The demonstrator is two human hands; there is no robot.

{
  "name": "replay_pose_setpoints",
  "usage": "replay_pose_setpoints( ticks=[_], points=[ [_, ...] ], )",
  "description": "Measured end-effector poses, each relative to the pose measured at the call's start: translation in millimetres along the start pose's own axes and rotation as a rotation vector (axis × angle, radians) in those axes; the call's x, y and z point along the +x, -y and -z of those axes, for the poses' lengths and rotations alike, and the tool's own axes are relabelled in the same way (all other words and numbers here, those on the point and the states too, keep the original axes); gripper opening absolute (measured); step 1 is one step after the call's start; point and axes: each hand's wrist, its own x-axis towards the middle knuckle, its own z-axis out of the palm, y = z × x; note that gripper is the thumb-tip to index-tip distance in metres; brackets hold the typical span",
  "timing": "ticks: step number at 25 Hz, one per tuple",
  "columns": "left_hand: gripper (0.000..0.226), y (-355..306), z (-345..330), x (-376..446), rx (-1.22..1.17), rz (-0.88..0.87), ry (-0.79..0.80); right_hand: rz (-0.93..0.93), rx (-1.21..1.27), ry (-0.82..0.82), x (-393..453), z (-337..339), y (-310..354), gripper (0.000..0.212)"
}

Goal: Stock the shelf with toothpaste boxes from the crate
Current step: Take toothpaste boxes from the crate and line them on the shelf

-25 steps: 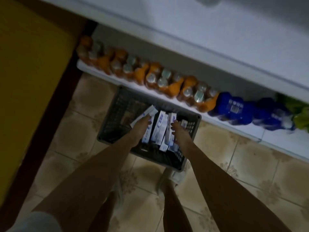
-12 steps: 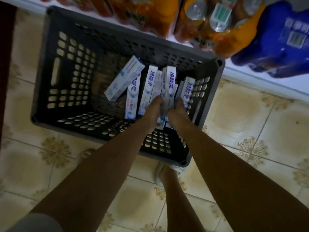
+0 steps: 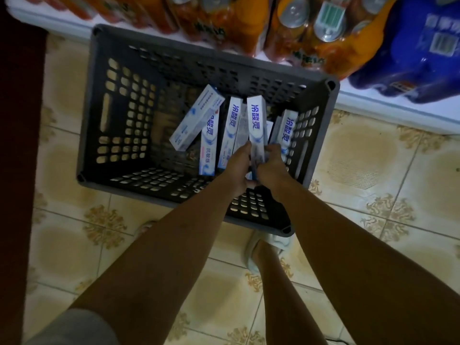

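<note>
A dark grey slotted crate stands on the tiled floor below me. Several white and blue toothpaste boxes lean upright in its right half, and one box lies tilted to the left of them. Both my hands are inside the crate, close together. My left hand and my right hand grip the same upright toothpaste box near its lower end, one from each side. Another box leans on the crate's right wall.
A low white shelf runs along the top, just behind the crate. It carries shrink-wrapped packs of orange drink bottles and a blue bottle pack. My sandalled foot stands right by the crate's near corner. A dark red edge borders the floor on the left.
The view has dropped close over the crate. My hands have come together and closed round one upright box in the middle of the row.
</note>
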Motion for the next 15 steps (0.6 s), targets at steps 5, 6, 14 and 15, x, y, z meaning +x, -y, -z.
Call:
replay_pose_setpoints(
  ticks=[5, 6, 14, 15],
  points=[
    [0.034, -6.9, 4.3, -71.4, 0.032, -0.033, 0.040, 0.118, 0.007, -0.072, -54.4, 5.8, 12.8, 0.037],
    [0.034, -8.8, 6.6, -88.3, 0.023, -0.036, 0.044, 0.141, 0.014, -0.074, -71.3, 6.6, 17.4, 0.040],
    [0.052, -41.4, 43.9, -296.4, 0.222, -0.021, 0.210, 0.253, -0.029, -0.032, -280.6, 23.7, 91.0, 0.059],
    [0.053, -49.1, 49.9, -329.6, 0.264, -0.027, 0.220, 0.274, -0.026, 0.006, -314.1, 30.1, 103.6, 0.056]
  ],
)
